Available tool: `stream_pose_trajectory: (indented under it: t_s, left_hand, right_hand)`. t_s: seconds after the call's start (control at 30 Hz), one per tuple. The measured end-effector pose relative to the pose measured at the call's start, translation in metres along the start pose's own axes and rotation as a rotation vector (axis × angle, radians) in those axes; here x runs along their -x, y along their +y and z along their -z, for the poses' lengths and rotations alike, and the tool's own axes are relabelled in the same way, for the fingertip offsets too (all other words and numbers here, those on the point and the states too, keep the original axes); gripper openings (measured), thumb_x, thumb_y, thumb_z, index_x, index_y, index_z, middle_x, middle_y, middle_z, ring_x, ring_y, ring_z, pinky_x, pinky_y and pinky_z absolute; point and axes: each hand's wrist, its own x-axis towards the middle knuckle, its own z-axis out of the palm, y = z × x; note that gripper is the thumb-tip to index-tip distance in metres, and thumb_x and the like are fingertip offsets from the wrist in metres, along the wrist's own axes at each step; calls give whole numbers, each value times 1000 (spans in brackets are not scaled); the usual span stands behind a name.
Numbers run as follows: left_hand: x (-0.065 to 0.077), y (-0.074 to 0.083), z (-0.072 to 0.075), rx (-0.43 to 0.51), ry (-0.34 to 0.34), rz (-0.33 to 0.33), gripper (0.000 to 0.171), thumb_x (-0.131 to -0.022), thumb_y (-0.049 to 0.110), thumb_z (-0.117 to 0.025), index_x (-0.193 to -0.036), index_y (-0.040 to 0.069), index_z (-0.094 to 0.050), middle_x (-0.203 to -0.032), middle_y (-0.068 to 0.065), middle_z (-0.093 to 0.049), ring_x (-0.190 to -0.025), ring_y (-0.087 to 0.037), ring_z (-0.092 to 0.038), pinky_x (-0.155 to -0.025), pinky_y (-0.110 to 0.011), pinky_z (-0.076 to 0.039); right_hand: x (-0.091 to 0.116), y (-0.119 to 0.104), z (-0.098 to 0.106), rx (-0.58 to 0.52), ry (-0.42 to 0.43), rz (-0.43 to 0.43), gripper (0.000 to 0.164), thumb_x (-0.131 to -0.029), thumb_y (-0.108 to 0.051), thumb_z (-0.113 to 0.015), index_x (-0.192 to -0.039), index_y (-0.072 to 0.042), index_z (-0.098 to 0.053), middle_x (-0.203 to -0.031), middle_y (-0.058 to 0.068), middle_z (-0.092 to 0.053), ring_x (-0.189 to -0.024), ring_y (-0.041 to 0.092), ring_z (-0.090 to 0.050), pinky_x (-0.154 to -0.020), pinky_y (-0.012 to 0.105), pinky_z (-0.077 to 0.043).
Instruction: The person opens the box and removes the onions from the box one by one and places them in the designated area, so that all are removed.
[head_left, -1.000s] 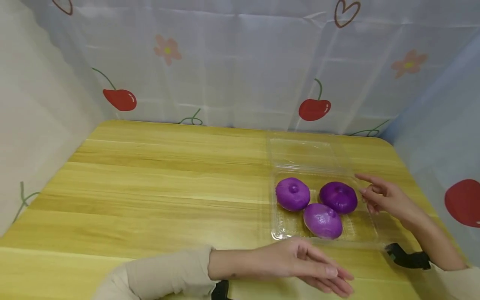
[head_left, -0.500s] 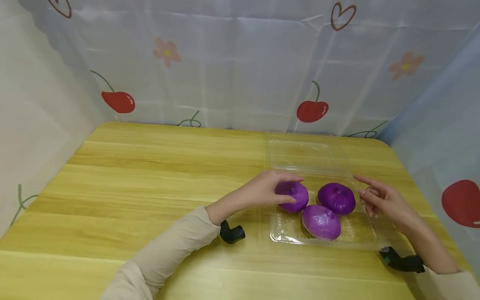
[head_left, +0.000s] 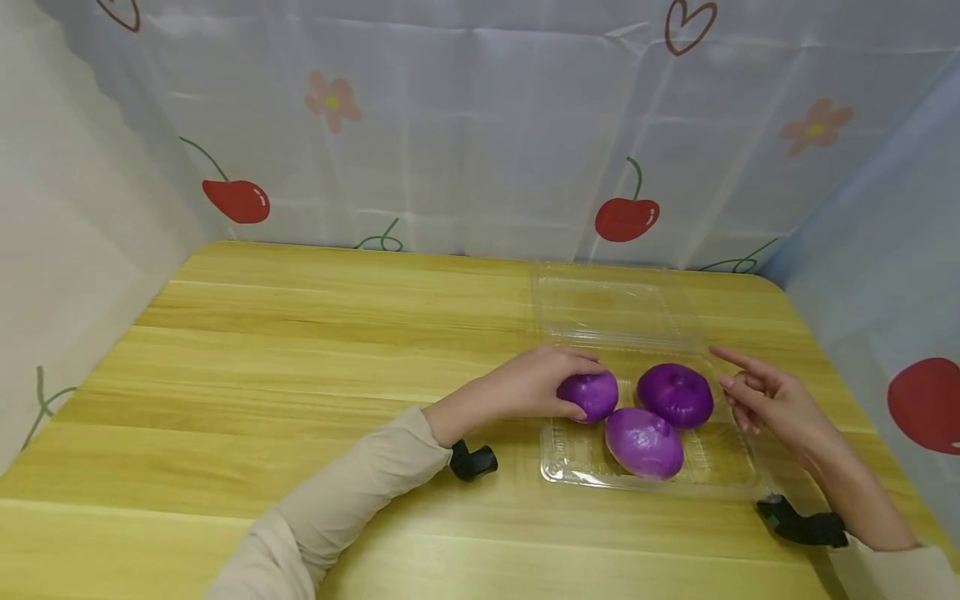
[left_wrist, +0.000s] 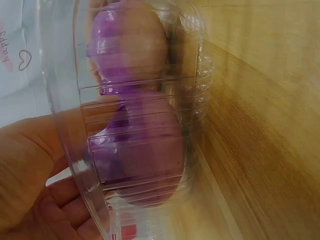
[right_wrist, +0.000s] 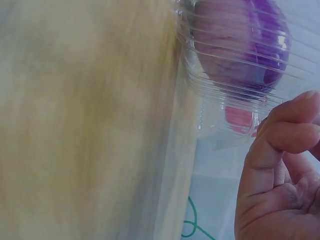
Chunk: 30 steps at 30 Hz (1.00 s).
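Three purple onions lie in a clear plastic clamshell container (head_left: 562, 467) with its lid folded back. My left hand (head_left: 536, 383) has come over the left rim and grips the left onion (head_left: 596, 396), thumb at the near side and fingers over the far side. In the left wrist view this onion (left_wrist: 150, 160) shows through the ribbed wall. A paler onion (head_left: 643, 443) sits at the front, beside a darker onion (head_left: 675, 395) at the right. At the container's right rim is my right hand (head_left: 780, 408), index finger extended, other fingers loosely bent, holding nothing.
The open lid (head_left: 600, 304) lies flat behind the container, toward the back edge of the wooden table (head_left: 315, 358). A cloth backdrop (head_left: 465, 125) printed with cherries and flowers hangs behind and at the sides. Black wrist mounts (head_left: 472, 461) sit below both wrists.
My left hand has moved from in front of the container up to its left side and closed round the left onion. The right hand stays by the right rim.
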Motion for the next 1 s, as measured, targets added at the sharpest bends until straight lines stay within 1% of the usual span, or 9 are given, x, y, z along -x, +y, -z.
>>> stream_pose_trajectory:
  t_s: [0.1, 0.23, 0.37, 0.43, 0.5, 0.57, 0.63, 0.83, 1.0]
  left_hand:
    - [-1, 1, -1, -25, -10, 6, 58, -80, 27, -76, -131, 7, -55, -136, -10, -48, -126, -20, -42, -103, -24, -29]
    - [-3, 2, -2, -53, -20, 18, 61, -79, 28, -77, -132, 9, -54, -137, -10, -47, -126, -20, -41, -104, -25, -29]
    - [-5, 5, -2, -105, -60, 52, 67, -78, 30, -77, -136, 12, -50, -140, -10, -43, -128, -21, -39, -103, -28, -31]
    - [-7, 6, -2, -130, -83, 64, 69, -77, 31, -78, -138, 14, -48, -141, -10, -42, -128, -22, -39, -103, -30, -32]
    - [-9, 6, -2, -146, -95, 69, 71, -77, 31, -79, -138, 14, -48, -141, -10, -42, -128, -22, -39, -103, -30, -32]
    - [-10, 6, -2, -159, -97, 67, 71, -77, 31, -79, -138, 14, -48, -141, -10, -42, -127, -21, -40, -103, -30, -32]
    - [-11, 6, -2, -174, -99, 62, 70, -77, 31, -78, -138, 14, -48, -140, -10, -43, -127, -21, -40, -103, -29, -31]
    - [-12, 10, -2, -252, -118, 55, 70, -77, 31, -78, -139, 17, -47, -139, -10, -44, -127, -22, -39, -106, -31, -26]
    - [-13, 10, -4, -258, -100, 36, 68, -77, 29, -77, -138, 16, -49, -136, -10, -47, -124, -22, -41, -105, -31, -27]
  right_hand:
    - [1, -1, -1, 57, 28, 7, 46, -98, -5, -48, -142, -12, -42, -79, 2, -55, -54, 11, -52, -42, 29, -41]
    - [2, -2, -2, 118, 67, 30, 43, -97, -4, -50, -139, -10, -47, -101, -5, -60, -67, 9, -59, -51, 24, -48]
    - [2, -2, -2, 103, 68, 53, 42, -96, -2, -50, -138, -7, -48, -111, -11, -61, -72, 8, -61, -53, 22, -49]
    - [2, -2, -1, 87, 61, 66, 42, -96, 0, -49, -138, -5, -47, -117, -14, -59, -79, 6, -62, -58, 20, -51]
    - [1, -2, -1, 45, 50, 77, 42, -96, 2, -49, -137, -2, -46, -121, -14, -58, -88, 4, -62, -66, 18, -51]
    - [0, -2, -2, 0, 39, 83, 41, -95, 3, -49, -137, 1, -45, -122, -13, -58, -96, 4, -61, -74, 17, -50]
    - [-1, -2, -2, -43, 29, 82, 41, -95, 3, -48, -136, 2, -45, -119, -11, -60, -100, 4, -60, -77, 17, -49]
    - [0, -1, -2, -77, 31, 58, 41, -95, 3, -49, -136, 1, -46, -116, -8, -62, -103, 3, -58, -80, 16, -47]
    - [0, 1, -3, -103, 35, 40, 41, -95, 3, -50, -135, 0, -47, -116, -9, -62, -103, 2, -57, -80, 16, -47]
